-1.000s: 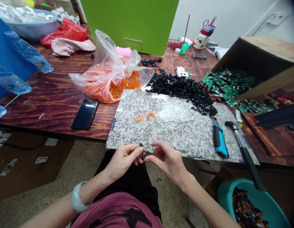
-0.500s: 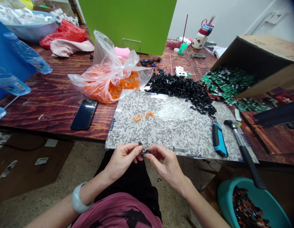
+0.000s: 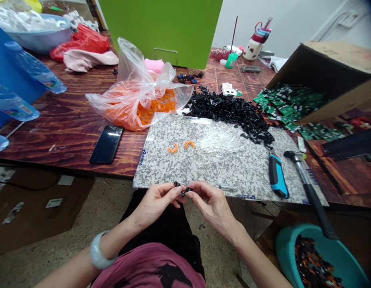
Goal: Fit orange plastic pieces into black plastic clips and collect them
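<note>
Just off the near edge of the speckled grey board (image 3: 161, 172), my left hand (image 3: 161, 200) and my right hand (image 3: 211, 204) meet over my lap. Both are closed in a pinch on a small black plastic part (image 3: 185, 192). A black end also pokes up above the left fingertips; whether it belongs to the same piece is hidden by the fingers. Two curved orange plastic pieces, a left one (image 3: 172, 148) and a right one (image 3: 189, 144), lie on the board beyond my hands. Beside them is a spread of thin clear strips (image 3: 221, 140).
Black plastic parts (image 3: 224, 108) are heaped behind the board. A clear bag (image 3: 137, 100) holds orange pieces. Right are a blue-black tool handle (image 3: 278, 176), a hammer (image 3: 311, 200), a teal tub (image 3: 284, 248) and a carton (image 3: 338, 56) of green circuit boards. A phone (image 3: 106, 145) lies left.
The black part has turned slightly between my fingers. My right fingers have shifted a little on it, and both hands stay in nearly the same place.
</note>
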A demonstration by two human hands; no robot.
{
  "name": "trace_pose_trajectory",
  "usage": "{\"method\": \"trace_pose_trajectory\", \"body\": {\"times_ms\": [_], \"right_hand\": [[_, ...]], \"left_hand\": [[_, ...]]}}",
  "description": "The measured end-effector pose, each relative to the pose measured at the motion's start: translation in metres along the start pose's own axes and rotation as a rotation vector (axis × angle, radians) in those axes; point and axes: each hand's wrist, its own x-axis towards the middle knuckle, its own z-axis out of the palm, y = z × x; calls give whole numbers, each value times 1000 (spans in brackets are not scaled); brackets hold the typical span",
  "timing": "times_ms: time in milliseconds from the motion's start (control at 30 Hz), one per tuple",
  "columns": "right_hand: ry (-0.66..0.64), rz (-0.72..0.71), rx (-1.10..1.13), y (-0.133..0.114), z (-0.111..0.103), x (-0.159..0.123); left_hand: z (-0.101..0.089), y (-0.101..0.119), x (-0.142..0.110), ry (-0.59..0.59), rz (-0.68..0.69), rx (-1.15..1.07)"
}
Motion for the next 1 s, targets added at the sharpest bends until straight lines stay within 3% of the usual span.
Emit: {"method": "trace_pose_trajectory", "body": {"times_ms": [167, 433, 733, 900, 1000], "right_hand": [[32, -37, -21, 1, 3, 1], [230, -226, -280, 2, 11, 2], [345, -393, -486, 4, 21, 1], [403, -378, -460, -2, 21, 4], [339, -342, -395, -5, 22, 4]], "left_hand": [[3, -1, 0, 37, -36, -98], [8, -11, 0, 160, 14, -266], [19, -6, 0, 251, 89, -316], [21, -7, 1, 306, 126, -293], [20, -8, 2, 334, 150, -227]]}}
